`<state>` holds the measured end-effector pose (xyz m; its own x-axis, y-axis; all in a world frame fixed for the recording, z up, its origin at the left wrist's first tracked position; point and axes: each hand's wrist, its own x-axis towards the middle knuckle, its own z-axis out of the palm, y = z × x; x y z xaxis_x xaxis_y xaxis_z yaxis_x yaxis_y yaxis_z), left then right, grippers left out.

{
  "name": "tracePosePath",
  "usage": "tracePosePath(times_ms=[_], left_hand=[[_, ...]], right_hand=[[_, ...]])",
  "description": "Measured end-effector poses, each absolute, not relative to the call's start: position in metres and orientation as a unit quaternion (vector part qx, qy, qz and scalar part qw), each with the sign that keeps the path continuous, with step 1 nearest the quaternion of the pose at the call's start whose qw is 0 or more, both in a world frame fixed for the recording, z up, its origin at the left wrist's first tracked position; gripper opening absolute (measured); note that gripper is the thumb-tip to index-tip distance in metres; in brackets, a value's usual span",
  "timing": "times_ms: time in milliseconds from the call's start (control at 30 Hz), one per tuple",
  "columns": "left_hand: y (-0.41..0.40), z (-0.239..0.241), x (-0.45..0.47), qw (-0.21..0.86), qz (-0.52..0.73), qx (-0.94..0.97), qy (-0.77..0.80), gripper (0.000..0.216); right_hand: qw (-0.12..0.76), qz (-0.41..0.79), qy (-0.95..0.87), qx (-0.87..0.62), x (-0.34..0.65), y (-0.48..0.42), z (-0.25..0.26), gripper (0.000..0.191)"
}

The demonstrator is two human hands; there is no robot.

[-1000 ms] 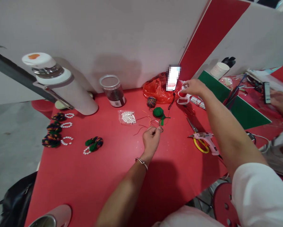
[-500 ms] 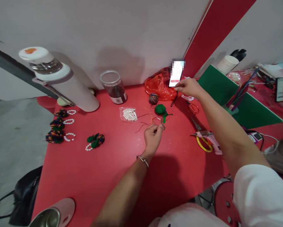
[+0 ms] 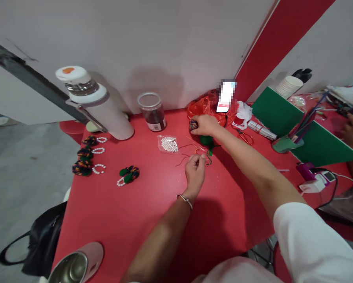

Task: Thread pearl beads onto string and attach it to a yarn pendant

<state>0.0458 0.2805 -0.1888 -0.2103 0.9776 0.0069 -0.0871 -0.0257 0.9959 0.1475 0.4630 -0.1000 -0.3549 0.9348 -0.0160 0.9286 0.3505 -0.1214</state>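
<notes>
My left hand (image 3: 195,172) is closed in a pinch over the middle of the table; what lies between its fingertips is too small to make out. Loose green yarn (image 3: 209,158) trails beside those fingertips. Farther back, my right hand (image 3: 206,126) has its fingers wrapped round a ball of multicoloured yarn (image 3: 193,125). Just below that hand sits a green yarn ball (image 3: 206,140), partly hidden. Thin loose threads (image 3: 188,146) lie between the hands and a clear packet of white beads (image 3: 169,144).
Pompoms with bead loops (image 3: 85,153) line the left; another pompom piece (image 3: 129,174) lies nearer. A tall flask (image 3: 111,114), lidded jar (image 3: 152,114) and lit phone (image 3: 226,96) stand behind. Red-handled scissors (image 3: 245,136) and a green board (image 3: 320,141) are right. An open cup (image 3: 90,257) is front left.
My right hand has moved left from beside the phone to the multicoloured yarn ball and taken hold of it. My left hand keeps its pinch. The view has shifted slightly.
</notes>
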Motion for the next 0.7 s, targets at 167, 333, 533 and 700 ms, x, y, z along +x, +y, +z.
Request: tracePosePath(times_ms=[167, 333, 533, 700], left_hand=[[0.28, -0.184, 0.047, 0.466, 0.571, 0.435, 0.517, 0.042], [0.28, -0.185, 0.047, 0.463, 0.558, 0.44, 0.529, 0.041], [0.281, -0.188, 0.047, 0.469, 0.557, 0.444, 0.523, 0.041], [0.281, -0.189, 0.047, 0.464, 0.555, 0.443, 0.53, 0.04]], right_hand=[[0.106, -0.008, -0.77, -0.629, 0.186, 0.489, -0.078, 0.081], [0.166, 0.095, -0.707, -0.681, 0.182, 0.509, -0.107, 0.063], [0.101, 0.121, -0.778, -0.608, 0.119, 0.536, -0.145, 0.074], [0.007, 0.105, -0.788, -0.607, 0.118, 0.545, -0.126, 0.092]])
